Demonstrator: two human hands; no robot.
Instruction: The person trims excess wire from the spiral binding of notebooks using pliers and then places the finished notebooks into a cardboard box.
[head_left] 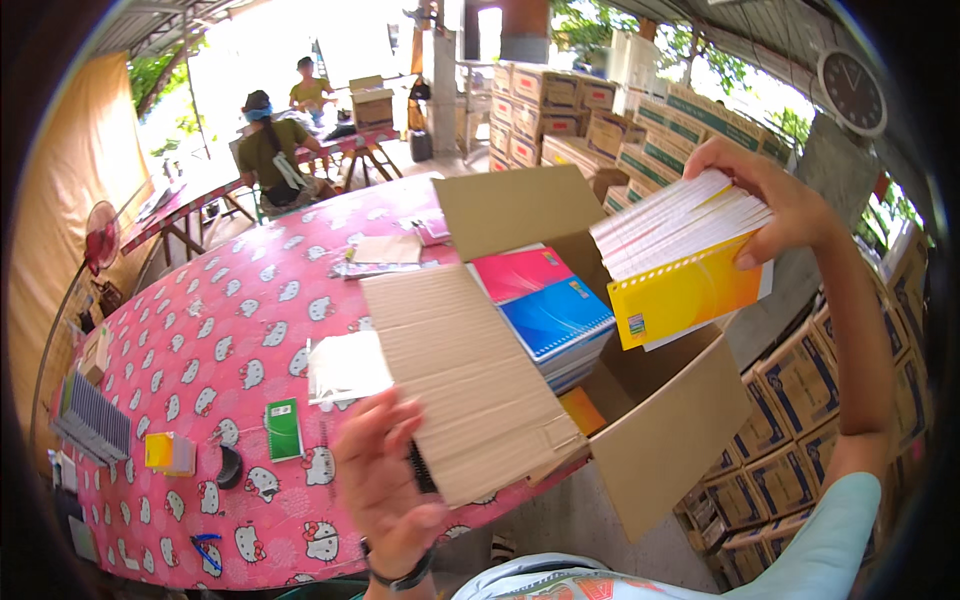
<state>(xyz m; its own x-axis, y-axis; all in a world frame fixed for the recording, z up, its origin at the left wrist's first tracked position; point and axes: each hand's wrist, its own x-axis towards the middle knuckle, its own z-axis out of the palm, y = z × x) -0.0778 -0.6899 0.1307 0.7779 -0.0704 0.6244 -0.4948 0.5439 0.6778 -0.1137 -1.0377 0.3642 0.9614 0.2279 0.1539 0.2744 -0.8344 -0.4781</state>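
While your left hand [385,480] sits near, fingers loosely spread at the box flap [465,375], your right hand [775,205] pinches the notebook stack [680,255] up far right, long axis tilted above the open box [660,430].

Left hand [385,480]: bare, no rings seen on the fingers [368,425]; a dark wristband or watch strap [400,578] circles the wrist just below the palm. Right hand [775,195]: bare, forearm uncovered well down from the fingers, then a light blue short sleeve [835,545] begins near the shoulder. Patterned pale garment [560,582] at the chest, details blurred.
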